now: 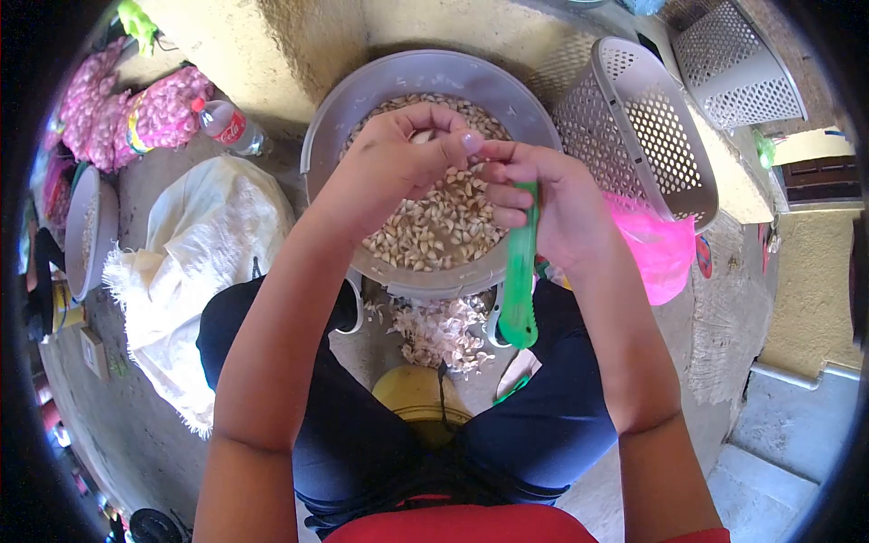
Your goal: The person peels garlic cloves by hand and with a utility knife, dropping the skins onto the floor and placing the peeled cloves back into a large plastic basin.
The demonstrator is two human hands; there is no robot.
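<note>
Head view shows both hands meeting above a wide grey basin [430,281] of loose garlic cloves [439,222]. The left hand [398,158] has its fingers curled around what looks like a pale clove [423,137], its thumb tip close to the other hand's fingertips. The right hand [557,195] has its lower fingers wrapped around a green tool [520,290], which hangs downward, while thumb and index finger come together near the left thumb; whether they pinch anything, I cannot tell. Dry skins [444,335] heaped on the ground just below the basin suggest that a fair amount of work is done. Which cloves in the basin are finished is unclear at this size. Bulging pink mesh sacks [167,109] beside a bottle [231,127] look unopened, so plenty may be left.
</note>
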